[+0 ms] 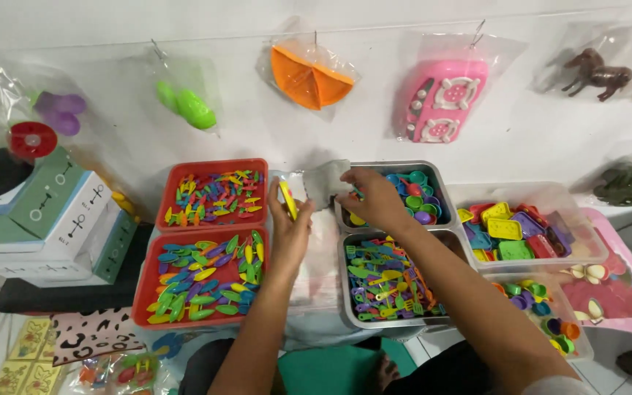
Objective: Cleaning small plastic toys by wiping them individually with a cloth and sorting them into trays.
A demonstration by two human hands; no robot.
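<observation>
My left hand [288, 232] holds a small yellow toy piece [287, 199] upright between its fingers, above a clear plastic bag [316, 241] lying between the trays. My right hand [374, 199] grips the top edge of that bag [328, 180] and holds it up, at the near corner of a metal tray of small round toy cups [417, 196]. Just below the right forearm sits a metal tray of tiny toy utensils [385, 281].
Two red trays hold coloured toy pieces: one at the back [213, 194], one in front [202, 278]. Clear bins of toy plates [521, 230] and small cups [543, 307] stand at right. Cardboard boxes [45, 219] sit at left. Bagged toys hang on the white wall [448, 99].
</observation>
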